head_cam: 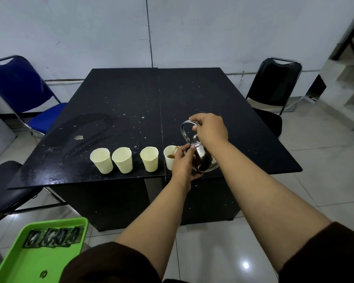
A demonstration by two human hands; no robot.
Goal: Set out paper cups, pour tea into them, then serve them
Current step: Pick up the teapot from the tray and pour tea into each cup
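I tilt the teapot (pixel 202 158) over the rightmost cup (pixel 169 158), near the front edge of the surface (pixel 119 99). My right hand (pixel 211 127) has its grip clamped on the handle; my left hand (pixel 183 160) pinches the pot near the spout. Tea already shows in this cup; three cups (pixel 123 160) to its left look dry. Risks, as I judge them: a steeper tilt could overshoot the rim, and my left hand, close beside the light cup, could knock it over.

Fourth cup (pixel 168 158) partly hidden behind left hand (pixel 182 163).
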